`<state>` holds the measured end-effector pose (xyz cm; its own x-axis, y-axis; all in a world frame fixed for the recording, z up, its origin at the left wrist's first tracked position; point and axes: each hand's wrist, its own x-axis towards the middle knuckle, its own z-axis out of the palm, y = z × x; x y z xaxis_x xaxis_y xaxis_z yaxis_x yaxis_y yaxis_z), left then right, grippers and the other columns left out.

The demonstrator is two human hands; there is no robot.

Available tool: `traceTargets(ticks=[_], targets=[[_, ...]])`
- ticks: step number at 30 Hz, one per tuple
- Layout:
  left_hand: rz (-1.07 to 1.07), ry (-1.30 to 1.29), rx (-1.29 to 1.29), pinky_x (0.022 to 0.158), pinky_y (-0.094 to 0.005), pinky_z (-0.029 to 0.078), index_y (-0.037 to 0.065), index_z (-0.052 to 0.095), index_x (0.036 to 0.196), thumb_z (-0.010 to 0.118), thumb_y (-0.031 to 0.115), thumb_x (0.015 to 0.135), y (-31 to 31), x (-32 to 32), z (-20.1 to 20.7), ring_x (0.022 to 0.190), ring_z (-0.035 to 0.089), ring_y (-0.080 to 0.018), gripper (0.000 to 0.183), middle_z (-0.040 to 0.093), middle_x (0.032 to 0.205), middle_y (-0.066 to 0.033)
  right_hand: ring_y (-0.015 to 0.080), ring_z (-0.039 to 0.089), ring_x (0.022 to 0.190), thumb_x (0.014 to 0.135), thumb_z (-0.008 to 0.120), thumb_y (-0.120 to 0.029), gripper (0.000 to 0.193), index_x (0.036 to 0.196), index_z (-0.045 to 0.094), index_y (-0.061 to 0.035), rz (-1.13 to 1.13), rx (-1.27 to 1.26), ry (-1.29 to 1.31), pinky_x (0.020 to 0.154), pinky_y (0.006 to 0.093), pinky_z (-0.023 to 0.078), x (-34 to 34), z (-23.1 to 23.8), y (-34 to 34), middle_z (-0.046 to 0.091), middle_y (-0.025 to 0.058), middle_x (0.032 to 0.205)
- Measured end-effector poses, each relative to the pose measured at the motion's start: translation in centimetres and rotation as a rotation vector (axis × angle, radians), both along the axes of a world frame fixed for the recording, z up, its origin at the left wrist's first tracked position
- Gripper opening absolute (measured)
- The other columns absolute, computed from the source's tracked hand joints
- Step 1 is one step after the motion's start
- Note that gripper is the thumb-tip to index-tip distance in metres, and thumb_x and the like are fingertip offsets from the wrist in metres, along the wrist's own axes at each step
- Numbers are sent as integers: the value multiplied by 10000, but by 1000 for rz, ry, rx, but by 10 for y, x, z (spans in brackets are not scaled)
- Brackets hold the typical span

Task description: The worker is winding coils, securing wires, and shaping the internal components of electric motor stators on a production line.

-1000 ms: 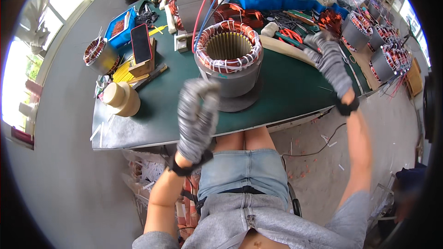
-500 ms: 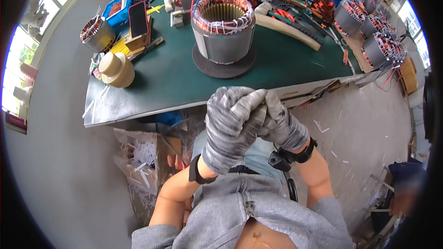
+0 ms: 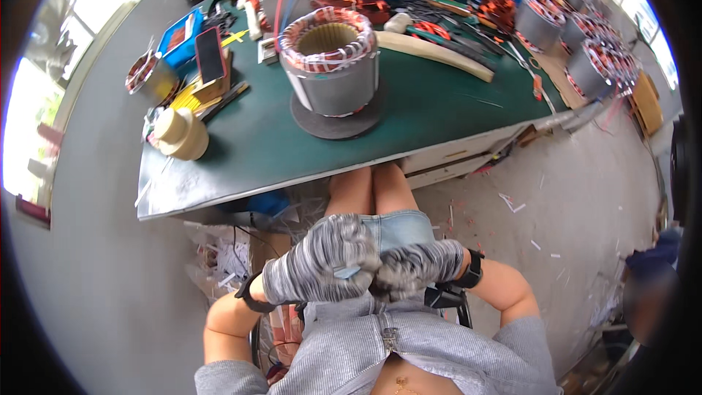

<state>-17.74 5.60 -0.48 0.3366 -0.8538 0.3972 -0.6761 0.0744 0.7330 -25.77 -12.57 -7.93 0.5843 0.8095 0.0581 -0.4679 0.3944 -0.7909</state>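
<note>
My left hand point(image 3: 325, 257) and my right hand point(image 3: 417, 267), both in grey striped knit gloves, are close together in front of my waist, over my lap. The fingers of both are curled in, slightly smeared by motion. Whether anything is between them is hidden. Beyond the table's near edge stands a grey motor stator point(image 3: 329, 80) with white-laced copper windings round its rim. It sits upright on a dark round base point(image 3: 336, 128), apart from my hands. Red and blue wires point(image 3: 287, 0) rise from its far left side.
The green table point(image 3: 431, 113) carries a cream stepped block point(image 3: 181, 135), a phone point(image 3: 210, 55), a smaller stator point(image 3: 152, 79) and a pale curved bar point(image 3: 439, 53). More stators point(image 3: 541, 22) stand at right. Below left is a box of white scraps point(image 3: 230, 260); drawers point(image 3: 453, 161) are under the table.
Both hands have come down and back from the table edge to my waist. They were clasped higher up and now sit more side by side. The view has shifted slightly.
</note>
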Motion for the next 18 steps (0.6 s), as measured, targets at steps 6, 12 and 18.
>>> traceTargets(ticks=[6, 12, 18], targets=[[663, -500, 61, 647, -344, 416, 71, 560, 754, 566, 18, 686, 63, 66, 44, 687, 511, -238, 86, 531, 729, -81, 91, 424, 618, 841, 572, -56, 84, 913, 548, -20, 344, -107, -188, 596, 229, 360, 11, 16, -47, 460, -28, 726], [849, -657, 20, 644, -302, 413, 41, 522, 793, 495, 42, 824, 104, 132, 42, 664, 465, -169, 41, 457, 704, -48, 320, 558, 963, 826, 571, -135, 188, 974, 583, -18, -941, -1391, -1292, 873, 377, 434, 177, 29, -160, 601, 146, 974], [862, 4, -161, 854, -322, 419, 100, 595, 1053, 707, 226, 743, 10, 195, 19, 1080, 438, -244, 353, 468, 1107, -108, 333, 529, 1078, 708, 696, -313, 583, 1173, 501, -20, -849, -2193, -1197, 933, 388, 418, 284, 1, -187, 536, 197, 1180]])
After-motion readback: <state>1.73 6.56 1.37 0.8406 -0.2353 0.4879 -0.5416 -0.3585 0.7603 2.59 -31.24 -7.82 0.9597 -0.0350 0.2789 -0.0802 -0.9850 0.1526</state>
